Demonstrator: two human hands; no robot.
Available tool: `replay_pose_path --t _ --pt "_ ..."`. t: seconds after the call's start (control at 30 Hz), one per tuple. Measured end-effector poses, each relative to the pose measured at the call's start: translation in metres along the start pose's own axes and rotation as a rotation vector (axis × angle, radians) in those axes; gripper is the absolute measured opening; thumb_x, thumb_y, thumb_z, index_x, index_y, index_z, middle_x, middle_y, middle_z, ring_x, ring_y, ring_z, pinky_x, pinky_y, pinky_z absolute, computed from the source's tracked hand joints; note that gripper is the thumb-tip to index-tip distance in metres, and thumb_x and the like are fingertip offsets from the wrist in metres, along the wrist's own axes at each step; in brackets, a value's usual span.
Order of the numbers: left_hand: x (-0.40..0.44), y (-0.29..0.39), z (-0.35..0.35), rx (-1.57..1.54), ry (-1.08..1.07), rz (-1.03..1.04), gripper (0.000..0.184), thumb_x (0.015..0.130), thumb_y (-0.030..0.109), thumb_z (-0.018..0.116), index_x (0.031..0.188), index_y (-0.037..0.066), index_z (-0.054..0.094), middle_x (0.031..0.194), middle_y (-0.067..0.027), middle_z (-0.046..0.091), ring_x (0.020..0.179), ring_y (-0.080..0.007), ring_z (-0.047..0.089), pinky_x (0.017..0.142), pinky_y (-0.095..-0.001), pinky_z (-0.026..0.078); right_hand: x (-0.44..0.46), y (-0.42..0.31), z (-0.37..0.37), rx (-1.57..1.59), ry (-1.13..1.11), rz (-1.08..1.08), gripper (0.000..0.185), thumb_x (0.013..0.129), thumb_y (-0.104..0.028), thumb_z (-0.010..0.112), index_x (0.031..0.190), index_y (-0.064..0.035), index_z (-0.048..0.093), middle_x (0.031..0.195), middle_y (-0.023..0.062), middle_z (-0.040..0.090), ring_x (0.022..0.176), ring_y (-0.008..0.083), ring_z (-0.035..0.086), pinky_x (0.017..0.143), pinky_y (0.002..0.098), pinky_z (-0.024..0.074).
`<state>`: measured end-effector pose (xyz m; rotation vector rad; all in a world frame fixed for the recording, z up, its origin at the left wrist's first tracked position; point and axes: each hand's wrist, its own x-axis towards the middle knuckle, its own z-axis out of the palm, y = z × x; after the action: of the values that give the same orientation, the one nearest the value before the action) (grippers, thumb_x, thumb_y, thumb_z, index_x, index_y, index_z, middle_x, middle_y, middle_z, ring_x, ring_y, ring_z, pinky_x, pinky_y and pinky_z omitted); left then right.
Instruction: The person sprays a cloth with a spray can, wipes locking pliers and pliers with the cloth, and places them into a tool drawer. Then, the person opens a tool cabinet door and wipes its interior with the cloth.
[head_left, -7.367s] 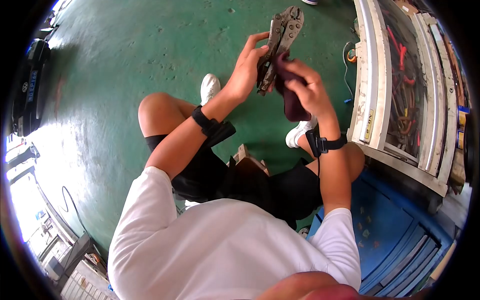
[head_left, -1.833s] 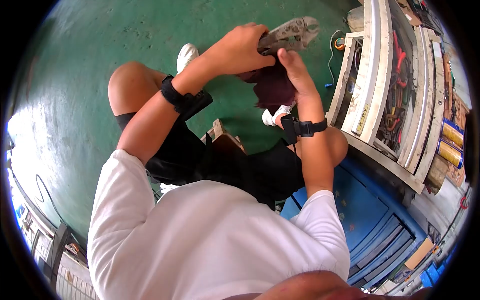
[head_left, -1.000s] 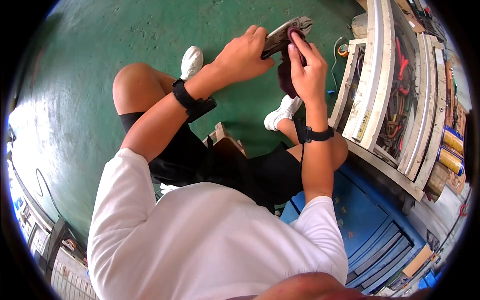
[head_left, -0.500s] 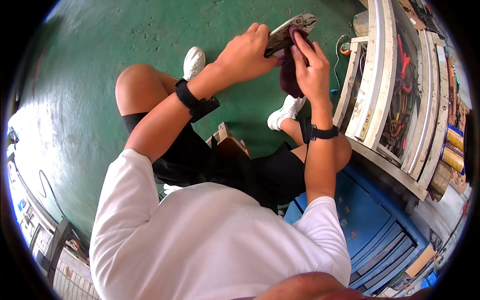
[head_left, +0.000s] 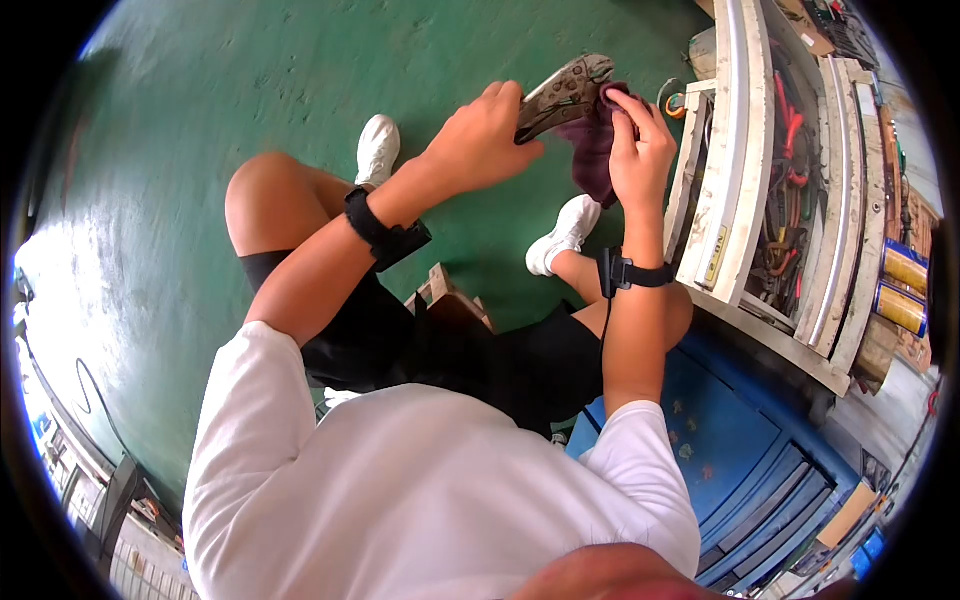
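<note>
Pliers [head_left: 565,97]: held up over the green floor [head_left: 250,100], out past the knees [head_left: 265,195], nose slanting up and to the right, handles inside the left hand [head_left: 480,140].
Left grip: fingers wrapped firmly around the handles, knuckles uppermost.
Cloth [head_left: 594,170]: dark maroon, bunched by the nose of the pliers and hanging below it.
Right grip: thumb and forefinger of the right hand [head_left: 642,150] pinch the cloth just beside the nose; whether they press on metal through it, I cannot tell from where I stand.
Just changed: half a second ago the pliers showed nearly edge-on, with the cloth lapped against their head; now the broad, riveted side faces up and the cloth sits out toward the tip.
What that means: most of that side is now bare of cloth, and any rubbing, I judge, is limited to the nose and lower edge.
Wrists: each wears a black strap [head_left: 645,273].
Between the legs: a wooden piece [head_left: 437,288].
Right side: a white cabinet [head_left: 735,150] with red-handled tools [head_left: 795,125] inside; a blue cabinet [head_left: 715,420] near the right elbow.
</note>
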<state>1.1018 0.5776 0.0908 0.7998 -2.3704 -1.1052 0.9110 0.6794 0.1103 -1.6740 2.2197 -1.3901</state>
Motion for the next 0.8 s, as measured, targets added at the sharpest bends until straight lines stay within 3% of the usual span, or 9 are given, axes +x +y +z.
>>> replay_pose_path --t 0.17,0.23,0.37,0.43,0.5,0.57,0.63,0.8 --pt "0.001 -0.001 -0.001 -0.022 -0.013 -0.054 0.041 0.078 0.018 0.072 0.098 -0.004 0.044 0.095 -0.0233 0.052 0.09 -0.0452 0.056 0.075 -0.0487 0.046 -0.007 -0.007 0.004 0.05 -0.164 0.028 0.022 0.089 -0.004 0.059 0.107 -0.0047 0.073 0.094 0.0159 0.068 0.085 0.0321 0.067 0.076 0.0369 0.0524" --pt "0.0 -0.002 0.002 -0.022 -0.014 -0.041 0.041 0.078 0.018 0.072 0.098 -0.004 0.044 0.096 -0.0234 0.052 0.09 -0.0452 0.056 0.076 -0.0486 0.046 -0.008 0.0 0.006 0.032 -0.133 -0.017 0.024 0.091 0.0 0.058 0.109 -0.0028 0.072 0.095 0.0123 0.068 0.08 0.0237 0.066 0.07 0.031 0.0505" --pt "-0.004 -0.002 0.01 -0.033 -0.025 -0.042 0.041 0.078 0.018 0.072 0.099 -0.003 0.044 0.097 -0.0234 0.052 0.092 -0.0451 0.056 0.077 -0.0484 0.047 -0.008 -0.004 0.004 -0.043 -0.055 0.037 0.024 0.09 0.0 0.058 0.11 -0.0024 0.072 0.094 0.0125 0.068 0.08 0.0232 0.066 0.072 0.031 0.0503" --pt "-0.003 -0.004 0.007 -0.036 -0.017 -0.04 0.041 0.078 0.018 0.072 0.099 -0.003 0.043 0.097 -0.0235 0.052 0.092 -0.0451 0.056 0.077 -0.0482 0.047 -0.008 -0.01 0.005 0.054 -0.131 0.011 0.024 0.089 -0.003 0.06 0.109 -0.0041 0.072 0.094 0.0169 0.068 0.083 0.0326 0.067 0.074 0.0357 0.0525" --pt "-0.002 -0.004 0.006 -0.036 -0.016 -0.034 0.041 0.078 0.018 0.072 0.099 -0.003 0.043 0.097 -0.0236 0.053 0.092 -0.0452 0.056 0.077 -0.0481 0.047 -0.007 -0.004 0.002 0.092 -0.131 -0.082 0.024 0.089 -0.002 0.059 0.11 -0.0033 0.072 0.095 0.0166 0.069 0.083 0.0316 0.068 0.075 0.0344 0.0526" --pt "-0.001 -0.005 0.003 -0.051 -0.015 0.038 0.042 0.078 0.017 0.072 0.099 -0.003 0.043 0.098 -0.0239 0.052 0.092 -0.0452 0.056 0.077 -0.0478 0.047 -0.006 0.0 -0.007 0.027 -0.148 0.013 0.024 0.091 0.0 0.058 0.111 -0.0002 0.071 0.099 0.0149 0.07 0.089 0.0244 0.068 0.08 0.0309 0.0514" --pt "-0.001 -0.003 0.006 -0.055 -0.024 0.032 0.042 0.077 0.017 0.072 0.099 -0.003 0.043 0.097 -0.0241 0.052 0.092 -0.0451 0.056 0.077 -0.0476 0.047 -0.005 0.0 -0.011 -0.025 -0.061 0.039 0.024 0.092 -0.001 0.058 0.111 -0.0014 0.071 0.102 0.0145 0.071 0.091 0.0247 0.069 0.081 0.0314 0.0516" --pt "-0.002 0.003 0.006 -0.109 -0.044 0.017 0.042 0.077 0.016 0.072 0.099 -0.003 0.042 0.095 -0.0243 0.053 0.092 -0.0448 0.056 0.078 -0.0475 0.047 -0.013 -0.012 0.008 -0.02 -0.034 -0.185 0.028 0.092 -0.003 0.058 0.117 -0.0067 0.071 0.093 0.0162 0.065 0.078 0.0303 0.066 0.069 0.0356 0.052"
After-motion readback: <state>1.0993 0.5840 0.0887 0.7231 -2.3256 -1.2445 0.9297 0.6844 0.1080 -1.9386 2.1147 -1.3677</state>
